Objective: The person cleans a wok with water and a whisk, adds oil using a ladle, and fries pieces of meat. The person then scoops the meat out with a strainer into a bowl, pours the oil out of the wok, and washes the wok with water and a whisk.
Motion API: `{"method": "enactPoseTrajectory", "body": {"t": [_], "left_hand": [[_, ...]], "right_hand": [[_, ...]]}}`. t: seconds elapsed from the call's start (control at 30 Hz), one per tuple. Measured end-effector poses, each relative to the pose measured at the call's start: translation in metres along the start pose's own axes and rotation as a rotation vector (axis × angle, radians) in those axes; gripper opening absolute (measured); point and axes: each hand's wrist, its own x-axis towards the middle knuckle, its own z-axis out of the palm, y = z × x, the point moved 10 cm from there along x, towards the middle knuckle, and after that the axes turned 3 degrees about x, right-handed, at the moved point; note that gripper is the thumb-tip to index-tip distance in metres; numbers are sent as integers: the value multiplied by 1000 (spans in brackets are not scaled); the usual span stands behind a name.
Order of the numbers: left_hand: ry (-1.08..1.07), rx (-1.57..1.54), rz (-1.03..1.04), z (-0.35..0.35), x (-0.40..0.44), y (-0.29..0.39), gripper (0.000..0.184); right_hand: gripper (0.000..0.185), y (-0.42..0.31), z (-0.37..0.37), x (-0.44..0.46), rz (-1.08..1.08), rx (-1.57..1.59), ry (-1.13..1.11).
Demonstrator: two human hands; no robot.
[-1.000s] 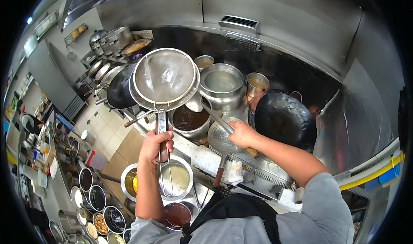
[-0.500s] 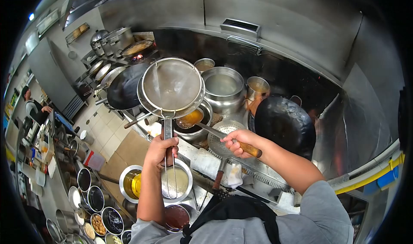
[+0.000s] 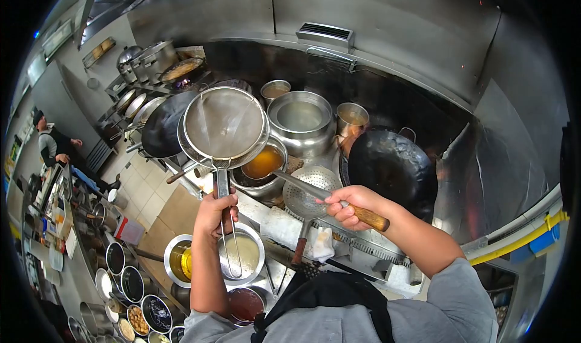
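My left hand (image 3: 216,213) is closed round the handles of two stacked round strainers; the fine-mesh strainer (image 3: 224,123) lies on top. In my right hand (image 3: 353,207) is the wooden handle of a ladle (image 3: 264,162), whose bowl holds orange-brown liquid. The ladle's bowl is over a pot of dark sauce (image 3: 273,187), just right of the strainers and partly hidden by them. A perforated skimmer (image 3: 310,191) rests below the ladle's shaft. Under my left wrist sits a bowl of pale liquid (image 3: 243,257).
A black wok (image 3: 393,173) stands at the right, another wok (image 3: 166,125) at the left. Behind is a large steel pot (image 3: 300,116). A bowl of yellow oil (image 3: 181,259) and several ingredient containers are at the lower left. Another person (image 3: 55,146) stands at the far left.
The ladle's bowl has turned upright and now shows orange-brown liquid. My right hand has moved slightly right and down. The other person has come further into view.
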Motion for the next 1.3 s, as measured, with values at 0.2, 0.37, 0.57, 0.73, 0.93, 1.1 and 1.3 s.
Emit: {"method": "enactPoseTrajectory", "body": {"t": [0.2, 0.37, 0.57, 0.73, 0.93, 1.1, 1.3], "left_hand": [[16, -124, -38, -2, 5, -13, 27], [0, -147, -100, -7, 23, -45, 28], [-182, -228, -221, -4, 42, -119, 32], [-307, -515, -375, 13, 29, -145, 50], [-144, -576, -353, -5, 6, -148, 61], [-92, -549, -283, -7, 4, -148, 68], [-171, -509, -254, 4, 2, -135, 72]], "right_hand": [[26, 7, -18, -31, -43, 22, 23], [26, 14, -41, -63, -118, 53, 98], [28, 35, -83, -108, -182, 198, 140], [31, 49, -118, -156, -298, 286, 232], [26, 63, -194, -172, -364, 365, 339], [13, 63, -251, -174, -475, 78, 717], [49, 32, -275, -221, -484, -1102, 1359]]}}
